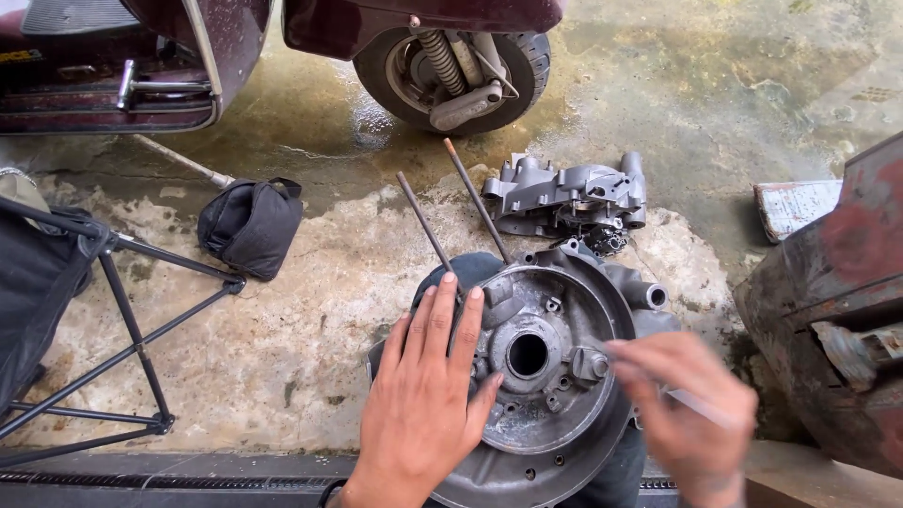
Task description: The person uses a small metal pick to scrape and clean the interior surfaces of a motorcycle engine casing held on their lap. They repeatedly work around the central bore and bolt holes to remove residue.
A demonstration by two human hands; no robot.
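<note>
A round grey metal engine casing [550, 414] with a central hole rests on my lap, low in the middle of the view. My left hand [423, 395] lies flat on its left rim, fingers spread and pointing up. My right hand [691, 404], blurred by motion, holds a thin light-coloured rod-like tool [691, 403] over the casing's right side, near a small boss. Two long thin metal rods [451, 212] stick up from behind the casing. What the tool's tip touches is hidden by blur.
A second grey engine casing half [569, 193] lies on the wet concrete floor beyond. A scooter's wheel [451, 71] and dark red body stand at the top. A black pouch [249, 226], a black folding stand [122, 310] at left, a rusty metal box [828, 301] at right.
</note>
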